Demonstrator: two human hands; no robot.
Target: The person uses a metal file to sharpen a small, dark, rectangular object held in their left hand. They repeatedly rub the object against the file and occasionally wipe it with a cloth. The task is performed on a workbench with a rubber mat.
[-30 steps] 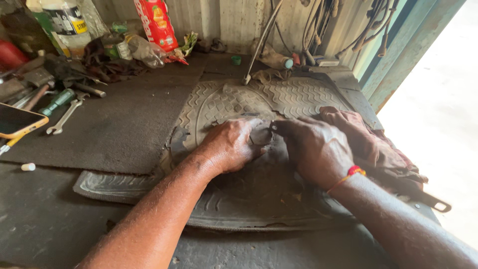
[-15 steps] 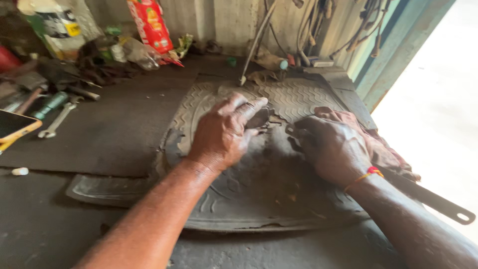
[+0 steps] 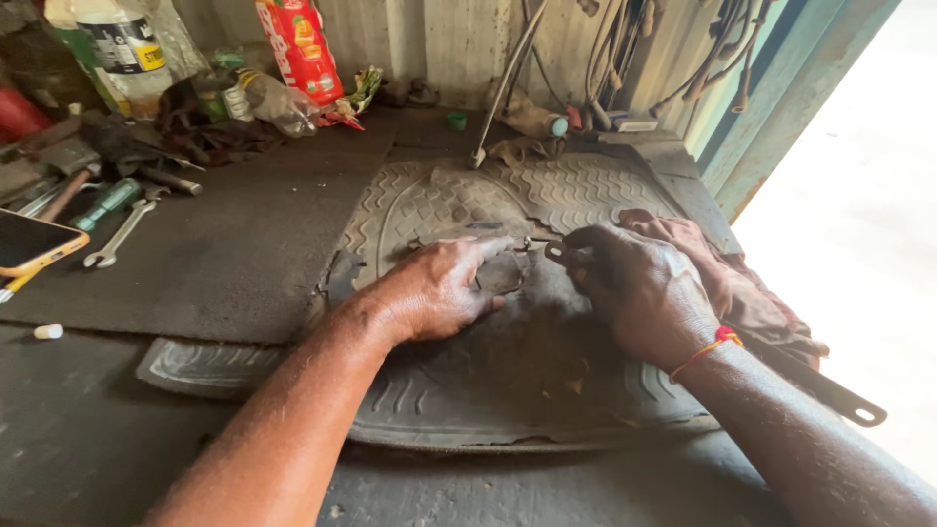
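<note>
Nearest the lower edge of the frame: two bare forearms reaching up over a dark, grimy tabletop (image 3: 195, 283).

At centre, a worn grey rubber mat (image 3: 439, 410) with a ribbed wave pattern, spread flat, its near edge ragged.

On the mat, just left of centre, the left hand (image 3: 444, 288), palm down, fingers (image 3: 493, 244) stretched flat and pressing on a small dark metal part (image 3: 503, 273); not closed around it.

Just right of centre, the right hand (image 3: 634, 288), an orange thread band (image 3: 705, 351) at the wrist, fingers (image 3: 576, 256) curled and pinching a small metal piece (image 3: 554, 252) at the tips, touching the same spot as the left fingertips; exact shape of the piece too small to tell.

Beside and behind the right hand, a crumpled reddish rag (image 3: 742, 293), and under it a flat metal bar (image 3: 830, 390) with a hole at its end, pointing to the lower right.

At the left edge, a phone in an orange case (image 3: 34, 244), a small white stub (image 3: 47, 332), then a wrench (image 3: 122, 234) and a green-handled screwdriver (image 3: 107, 200).

Farther back, upper left, a large plastic bottle (image 3: 117, 49) and a red snack packet (image 3: 298, 49), leaning against a corrugated wall (image 3: 439, 39). At upper right, hanging cables (image 3: 712, 49).
</note>
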